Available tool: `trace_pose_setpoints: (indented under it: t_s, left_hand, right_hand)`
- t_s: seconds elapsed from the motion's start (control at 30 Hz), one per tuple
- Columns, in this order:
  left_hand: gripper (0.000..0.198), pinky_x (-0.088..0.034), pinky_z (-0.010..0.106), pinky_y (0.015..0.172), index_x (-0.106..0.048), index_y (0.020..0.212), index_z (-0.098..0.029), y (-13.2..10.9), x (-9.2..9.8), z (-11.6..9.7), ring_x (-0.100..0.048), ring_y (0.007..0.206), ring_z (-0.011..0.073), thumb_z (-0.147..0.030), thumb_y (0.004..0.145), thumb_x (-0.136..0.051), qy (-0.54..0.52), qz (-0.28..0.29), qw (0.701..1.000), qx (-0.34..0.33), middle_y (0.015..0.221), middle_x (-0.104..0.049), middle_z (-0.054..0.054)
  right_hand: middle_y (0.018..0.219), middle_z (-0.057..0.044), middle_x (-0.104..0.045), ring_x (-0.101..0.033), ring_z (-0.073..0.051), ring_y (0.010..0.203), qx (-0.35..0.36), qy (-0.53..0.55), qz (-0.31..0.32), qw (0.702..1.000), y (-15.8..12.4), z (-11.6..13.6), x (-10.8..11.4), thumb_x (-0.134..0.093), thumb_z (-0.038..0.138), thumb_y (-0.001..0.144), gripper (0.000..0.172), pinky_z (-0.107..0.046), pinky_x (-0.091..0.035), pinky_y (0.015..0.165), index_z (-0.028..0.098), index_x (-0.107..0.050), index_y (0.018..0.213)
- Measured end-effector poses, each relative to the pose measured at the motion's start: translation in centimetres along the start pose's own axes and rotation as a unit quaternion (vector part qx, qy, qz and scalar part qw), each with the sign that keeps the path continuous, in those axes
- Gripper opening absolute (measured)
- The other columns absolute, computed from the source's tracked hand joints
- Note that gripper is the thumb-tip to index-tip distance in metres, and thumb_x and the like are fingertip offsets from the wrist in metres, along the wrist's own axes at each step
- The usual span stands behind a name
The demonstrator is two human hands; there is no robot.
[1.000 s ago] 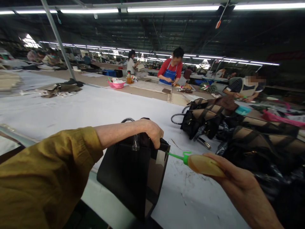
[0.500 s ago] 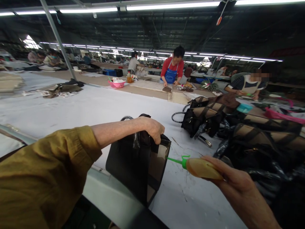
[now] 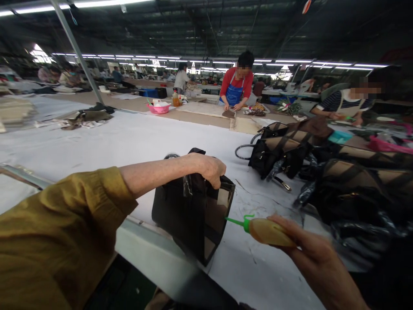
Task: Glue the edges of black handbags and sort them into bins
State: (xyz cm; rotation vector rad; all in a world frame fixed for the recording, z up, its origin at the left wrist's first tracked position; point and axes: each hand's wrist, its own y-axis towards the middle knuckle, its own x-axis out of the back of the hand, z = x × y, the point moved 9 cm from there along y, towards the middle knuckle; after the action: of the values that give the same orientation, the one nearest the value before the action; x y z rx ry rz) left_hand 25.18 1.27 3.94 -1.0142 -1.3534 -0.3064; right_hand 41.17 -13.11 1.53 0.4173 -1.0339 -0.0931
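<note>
A black handbag point(image 3: 183, 215) lies tipped at the near edge of the white table, its tan-lined side facing right. My left hand point(image 3: 211, 170) grips the bag's upper edge, fingers curled over it; the fingertips are partly hidden. My right hand point(image 3: 300, 241) is closed around a squeeze bottle point(image 3: 271, 231) of amber liquid, probably glue. The bottle's green nozzle point(image 3: 236, 221) points left, its tip at or very near the bag's right edge; whether it touches I cannot tell. A pale patch point(image 3: 223, 196) shows on the tan panel below my left fingers.
Several black-and-tan handbags point(image 3: 284, 146) are heaped to the right. Fabric scraps point(image 3: 85, 117) lie at the far left, beside a metal post point(image 3: 77, 51). Across the table, a person in a blue apron point(image 3: 234, 92) works near a pink basin point(image 3: 158, 107).
The nozzle tip has slid down along the bag's right edge, away from the pale patch. My left hand still grips the bag, which sits slightly further right in view.
</note>
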Motion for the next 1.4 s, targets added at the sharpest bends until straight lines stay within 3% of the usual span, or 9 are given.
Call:
trace_pose_setpoints:
  t_s: [0.27, 0.43, 0.57, 0.7, 0.83, 1.03, 1.17, 1.3, 1.4]
  left_hand:
    - [0.036, -0.037, 0.028, 0.047, -0.066, 0.087, -0.01, 0.0, 0.1, -0.2, -0.053, 0.059, 0.0195, -0.034, 0.063, -0.056, 0.048, -0.003, 0.999, 0.007, 0.074, -0.062, 0.008]
    - [0.029, -0.034, 0.027, 0.046, -0.068, 0.084, -0.009, -1.0, 0.9, -1.2, -0.053, 0.061, 0.0185, -0.031, 0.067, -0.058, 0.092, -0.021, 0.995, -0.004, 0.071, -0.062, 0.008]
    - [0.03, -0.036, 0.026, 0.049, -0.068, 0.09, -0.008, -2.2, 1.1, -1.0, -0.056, 0.067, 0.0194, -0.03, 0.072, -0.059, 0.109, 0.009, 0.993, 0.033, 0.079, -0.064, 0.009]
    - [0.036, -0.042, 0.028, 0.056, -0.067, 0.097, -0.01, -2.1, 0.8, -0.7, -0.059, 0.076, 0.0227, -0.034, 0.071, -0.063, 0.104, 0.017, 0.993, 0.043, 0.09, -0.066, 0.011]
    - [0.042, -0.047, 0.031, 0.061, -0.068, 0.096, -0.008, -1.5, 0.1, -0.8, -0.06, 0.082, 0.0264, -0.04, 0.07, -0.066, 0.118, 0.026, 0.992, 0.034, 0.092, -0.066, 0.014]
    - [0.036, -0.049, 0.036, 0.067, -0.07, 0.093, -0.01, -2.2, 0.0, -1.5, -0.061, 0.085, 0.0295, -0.038, 0.071, -0.067, 0.12, 0.061, 0.987, 0.083, 0.096, -0.067, 0.013]
    - [0.038, -0.048, 0.035, 0.072, -0.069, 0.097, -0.008, -1.8, 0.0, -1.7, -0.061, 0.089, 0.0296, -0.037, 0.072, -0.067, 0.148, 0.06, 0.984, 0.079, 0.098, -0.067, 0.014]
    - [0.037, -0.046, 0.031, 0.063, -0.07, 0.088, -0.006, -0.8, -0.8, -1.3, -0.062, 0.079, 0.0271, -0.04, 0.075, -0.063, 0.157, 0.04, 0.986, 0.038, 0.084, -0.068, 0.015]
    - [0.039, -0.043, 0.03, 0.057, -0.07, 0.085, -0.008, -0.8, -1.1, -0.7, -0.062, 0.077, 0.0272, -0.043, 0.072, -0.066, 0.136, 0.019, 0.989, 0.052, 0.08, -0.067, 0.014]
  right_hand:
    - [0.109, 0.005, -0.065, -0.062, -0.018, 0.098, -0.051, 0.009, 0.049, 0.997, -1.4, -1.6, -2.3, -0.046, 0.034, 0.083, 0.036, -0.029, -0.051, 0.085, 0.03, -0.061, 0.115]
    - [0.112, 0.003, -0.063, -0.06, -0.02, 0.102, -0.061, 0.027, 0.075, 0.995, -1.6, -1.4, -3.2, -0.044, 0.029, 0.082, 0.038, -0.034, -0.05, 0.088, 0.027, -0.061, 0.116]
    - [0.109, 0.002, -0.065, -0.062, -0.018, 0.099, -0.034, 0.021, 0.017, 0.999, -1.0, -0.8, -2.0, -0.047, 0.028, 0.082, 0.035, -0.029, -0.051, 0.085, 0.026, -0.061, 0.113]
    - [0.103, 0.003, -0.067, -0.064, -0.013, 0.091, 0.055, 0.003, -0.075, 0.996, -0.3, 1.3, -0.2, -0.048, 0.02, 0.081, 0.032, -0.018, -0.049, 0.083, 0.024, -0.059, 0.111]
    - [0.107, 0.002, -0.066, -0.063, -0.01, 0.095, 0.113, -0.038, -0.102, 0.988, 0.1, 2.8, 0.3, -0.045, 0.018, 0.086, 0.032, -0.016, -0.046, 0.088, 0.025, -0.054, 0.116]
    - [0.116, -0.003, -0.061, -0.058, -0.011, 0.105, 0.193, -0.038, -0.063, 0.978, 0.0, 3.8, -1.0, -0.04, 0.009, 0.087, 0.039, -0.02, -0.046, 0.092, 0.022, -0.048, 0.123]
    - [0.117, -0.005, -0.06, -0.058, -0.015, 0.106, 0.191, -0.024, -0.041, 0.98, 0.1, 3.2, -2.7, -0.039, 0.007, 0.086, 0.041, -0.026, -0.049, 0.089, 0.021, -0.051, 0.122]
    - [0.115, -0.007, -0.061, -0.058, -0.017, 0.105, 0.185, -0.009, -0.023, 0.982, 0.1, 2.8, -4.2, -0.036, 0.006, 0.085, 0.04, -0.028, -0.05, 0.088, 0.019, -0.056, 0.117]
    - [0.114, -0.007, -0.062, -0.059, -0.018, 0.103, 0.154, 0.005, 0.009, 0.988, 0.2, 1.9, -5.4, -0.035, 0.005, 0.082, 0.042, -0.028, -0.051, 0.085, 0.02, -0.059, 0.112]
